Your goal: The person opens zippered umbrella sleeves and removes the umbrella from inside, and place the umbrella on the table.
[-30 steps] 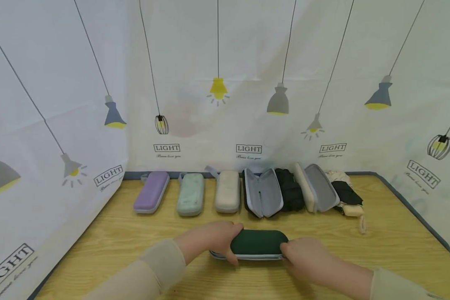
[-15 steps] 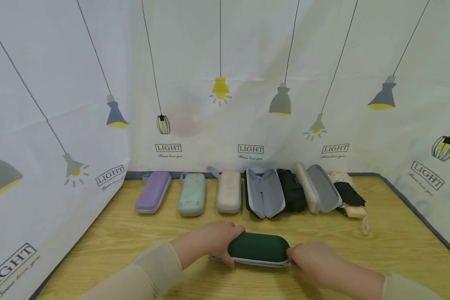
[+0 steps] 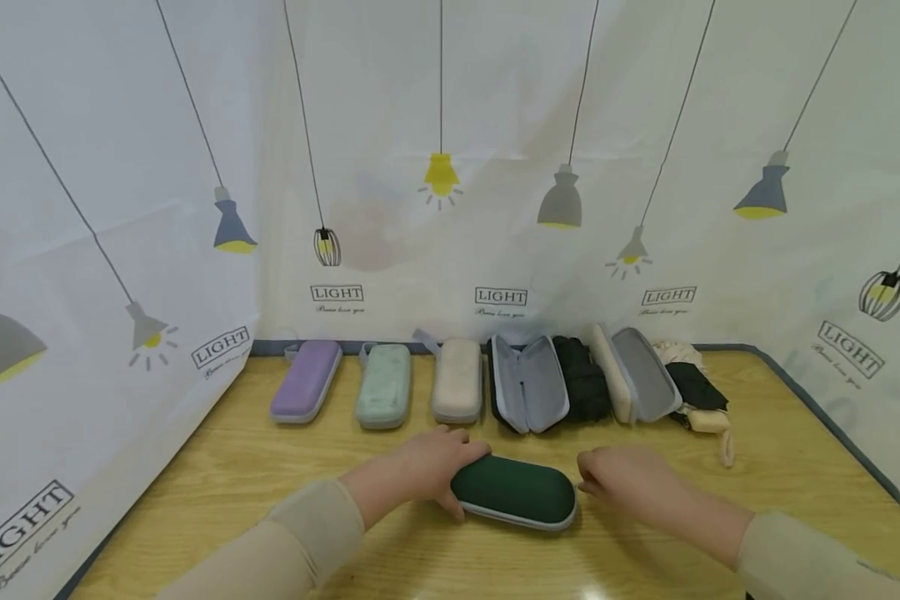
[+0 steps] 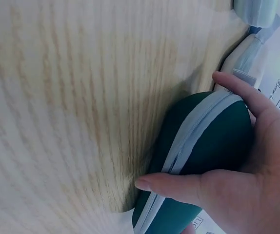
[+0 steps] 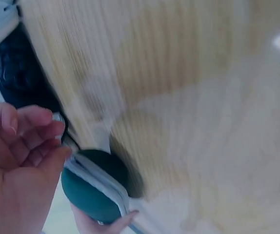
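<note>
A dark green zippered glasses case (image 3: 521, 492) with a light grey zip band lies near the front middle of the table. My left hand (image 3: 429, 468) grips its left end, the thumb (image 4: 171, 185) across the zip band and the fingers behind. My right hand (image 3: 633, 482) is at the case's right end with curled fingers. In the right wrist view its thumb tip (image 5: 64, 153) pinches at the end of the zip band (image 5: 98, 178), where the fingers hide most of the zipper pull. The case appears closed along the zip that shows.
Along the back stand a purple case (image 3: 306, 382), a mint case (image 3: 384, 386), a cream case (image 3: 457, 381), an open black case (image 3: 528, 387), a black bundle (image 3: 585, 379), an open beige case (image 3: 641, 375) and folded cloth items (image 3: 693, 387). A printed backdrop (image 3: 390, 167) rises behind.
My right hand has moved from the front right corner of the green glasses case round its end, toward the back. The case has turned slightly, its right end coming nearer.
</note>
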`<state>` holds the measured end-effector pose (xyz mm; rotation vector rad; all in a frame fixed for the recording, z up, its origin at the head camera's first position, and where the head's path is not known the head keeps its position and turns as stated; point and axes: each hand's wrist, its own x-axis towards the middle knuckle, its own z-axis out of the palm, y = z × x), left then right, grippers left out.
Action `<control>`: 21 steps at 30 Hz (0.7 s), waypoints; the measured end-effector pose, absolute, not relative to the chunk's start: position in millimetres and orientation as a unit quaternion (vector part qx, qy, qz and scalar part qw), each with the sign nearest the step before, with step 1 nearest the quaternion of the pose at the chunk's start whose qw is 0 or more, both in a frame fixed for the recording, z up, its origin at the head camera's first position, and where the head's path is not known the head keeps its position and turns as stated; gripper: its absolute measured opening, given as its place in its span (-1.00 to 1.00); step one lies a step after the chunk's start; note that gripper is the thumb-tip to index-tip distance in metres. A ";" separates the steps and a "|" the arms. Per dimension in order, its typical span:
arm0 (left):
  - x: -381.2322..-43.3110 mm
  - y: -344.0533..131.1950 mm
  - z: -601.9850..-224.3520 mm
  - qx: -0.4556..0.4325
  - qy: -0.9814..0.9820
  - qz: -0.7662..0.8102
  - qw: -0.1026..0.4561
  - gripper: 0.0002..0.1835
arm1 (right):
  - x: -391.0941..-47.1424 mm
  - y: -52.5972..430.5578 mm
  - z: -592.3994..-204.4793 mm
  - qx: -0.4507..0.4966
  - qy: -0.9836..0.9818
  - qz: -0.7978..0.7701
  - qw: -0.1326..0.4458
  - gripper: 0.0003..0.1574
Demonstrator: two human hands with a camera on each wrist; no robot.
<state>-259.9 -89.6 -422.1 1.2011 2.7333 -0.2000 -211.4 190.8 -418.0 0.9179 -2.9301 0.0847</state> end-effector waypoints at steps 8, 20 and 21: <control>-257.9 -98.7 -425.3 0.396 0.913 -0.056 0.078 0.03 | -232.3 188.9 -420.9 0.342 -0.936 0.002 0.089 -0.74; -258.4 -138.1 -429.3 0.328 0.939 0.058 0.088 -0.09 | -236.5 189.9 -421.3 0.356 -0.933 0.012 0.060 -0.79; -258.9 -138.7 -429.1 0.329 0.938 0.061 0.090 -0.10 | -236.3 189.7 -420.7 0.363 -0.930 0.016 0.061 -0.77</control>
